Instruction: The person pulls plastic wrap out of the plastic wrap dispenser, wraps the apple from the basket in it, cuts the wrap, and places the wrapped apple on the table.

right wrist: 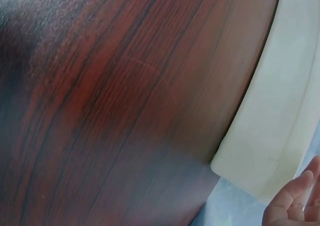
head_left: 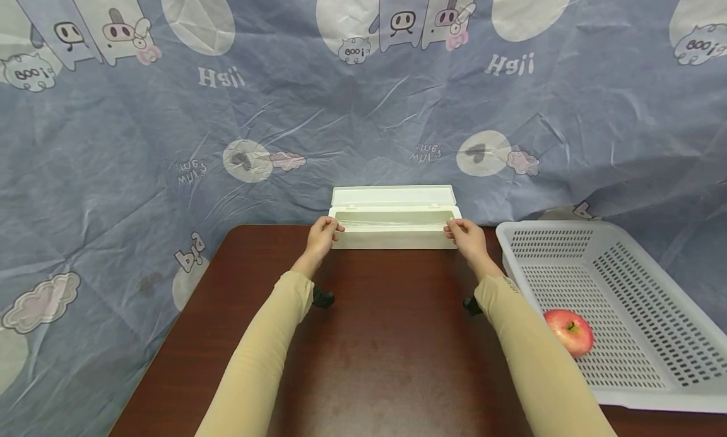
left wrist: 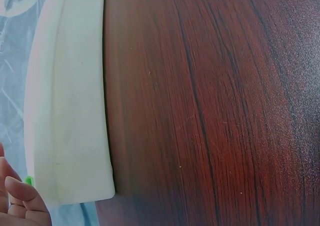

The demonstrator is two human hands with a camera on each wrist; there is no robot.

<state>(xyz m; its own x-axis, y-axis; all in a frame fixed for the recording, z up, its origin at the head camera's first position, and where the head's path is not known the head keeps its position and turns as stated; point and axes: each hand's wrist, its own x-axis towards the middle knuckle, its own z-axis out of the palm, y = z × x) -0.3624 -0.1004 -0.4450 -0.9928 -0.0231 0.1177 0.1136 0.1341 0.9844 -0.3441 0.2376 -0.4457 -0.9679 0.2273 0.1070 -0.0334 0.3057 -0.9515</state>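
Observation:
A long white cling film dispenser box (head_left: 394, 239) stands at the table's far edge, its lid (head_left: 394, 196) raised at the back. Clear, wrinkled cling film (head_left: 392, 223) stretches across its opening. At the box's left end, my left hand (head_left: 322, 233) pinches the film's edge between thumb and fingers. My right hand (head_left: 468, 236) does the same at the right end. Both wrist views show the box's front wall (left wrist: 80, 101) with fingertips at its end; the film itself is hidden there.
To the right sits a grey-white perforated plastic basket (head_left: 642, 401). Inside, near its left wall, lies a red apple (head_left: 570, 333). Behind the brown wooden table (head_left: 392, 336) hangs a blue-grey patterned cloth (head_left: 363, 108), close behind the box.

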